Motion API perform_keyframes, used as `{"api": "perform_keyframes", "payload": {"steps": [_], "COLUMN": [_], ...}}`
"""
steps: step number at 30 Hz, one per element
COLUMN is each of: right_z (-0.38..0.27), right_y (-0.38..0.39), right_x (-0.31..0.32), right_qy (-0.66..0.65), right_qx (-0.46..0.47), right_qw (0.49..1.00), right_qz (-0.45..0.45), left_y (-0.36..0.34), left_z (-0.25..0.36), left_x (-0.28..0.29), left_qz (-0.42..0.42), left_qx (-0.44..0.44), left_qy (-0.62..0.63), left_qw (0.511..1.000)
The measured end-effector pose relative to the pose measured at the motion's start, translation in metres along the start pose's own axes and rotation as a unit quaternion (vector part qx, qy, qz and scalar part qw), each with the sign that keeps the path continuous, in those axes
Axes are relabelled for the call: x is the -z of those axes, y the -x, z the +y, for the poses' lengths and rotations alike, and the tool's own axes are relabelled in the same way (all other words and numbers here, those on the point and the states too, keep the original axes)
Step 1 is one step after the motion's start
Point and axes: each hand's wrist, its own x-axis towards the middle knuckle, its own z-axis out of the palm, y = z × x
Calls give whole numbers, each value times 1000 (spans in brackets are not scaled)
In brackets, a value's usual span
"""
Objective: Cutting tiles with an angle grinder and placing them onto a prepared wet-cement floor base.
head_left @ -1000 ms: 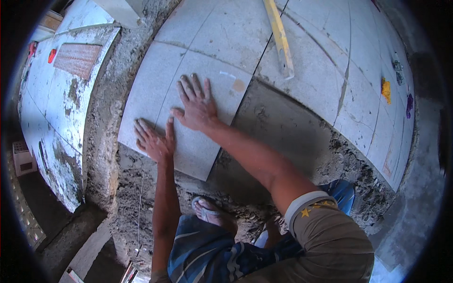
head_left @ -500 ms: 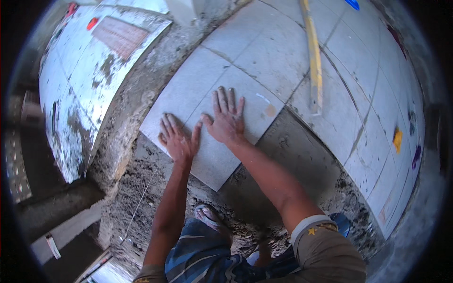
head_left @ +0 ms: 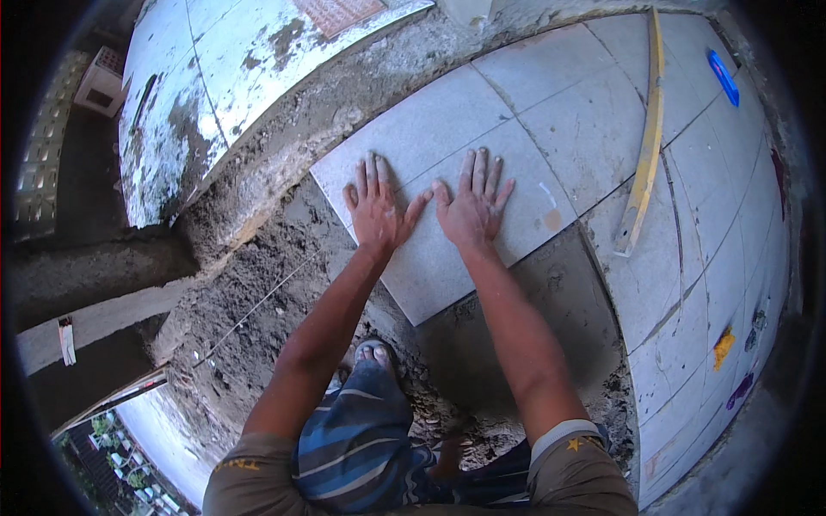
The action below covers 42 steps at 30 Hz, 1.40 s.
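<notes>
Both my hands lie flat on a large light grey floor tile (head_left: 430,288), with dusty fingers spread. My left hand (head_left: 379,211) presses near the tile's left edge. Beside it, my right hand (head_left: 473,206) rests toward the tile's middle, and the two thumbs almost meet. Neither hand holds anything. The tile borders other laid tiles (head_left: 430,120) on its far side. A smoothed patch of wet grey mortar (head_left: 542,335) lies along its right edge, partly hidden by my right forearm.
A taut string (head_left: 267,297) crosses rough mortar at left. A long yellow straightedge (head_left: 650,155) lies on tiles at right, with a blue tool (head_left: 724,77) beyond. Yellow (head_left: 723,348) and purple (head_left: 740,391) scraps lie farther right. A raised tiled slab (head_left: 249,77) stands far left.
My view has turned, so the floor appears shifted to the right. My hands stay flat on the tile, and the left hand's fingers now point straighter ahead.
</notes>
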Motion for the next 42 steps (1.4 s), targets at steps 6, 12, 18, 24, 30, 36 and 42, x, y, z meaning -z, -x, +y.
{"api": "perform_keyframes", "payload": {"steps": [6,12,18,24,30,36,42], "right_z": [-2,-24,-18,-26,-38,-63,-60], "right_y": [-14,-17,-11,-23,-124,-131,-133], "right_x": [5,-14,-12,-9,-18,-41,-50], "right_qy": [-23,15,25,4,-28,16,-21], "right_qx": [-1,-16,-5,-9,19,28,46], "right_qw": [1000,1000,999,999,999,999,997], "right_qz": [-10,-15,-29,-41,19,24,50], "left_y": [-18,-25,-19,-35,-45,-42,-46], "left_z": [-2,-20,-18,-31,-20,-44,-39], "left_x": [-2,-11,-5,-4,-1,6,6], "left_qz": [19,43,34,5,-16,-21,-33], "left_qx": [-28,-71,-78,-105,-141,-150,-142], "left_qy": [9,19,33,20,19,-4,18], "left_qw": [999,996,996,994,990,988,989]}}
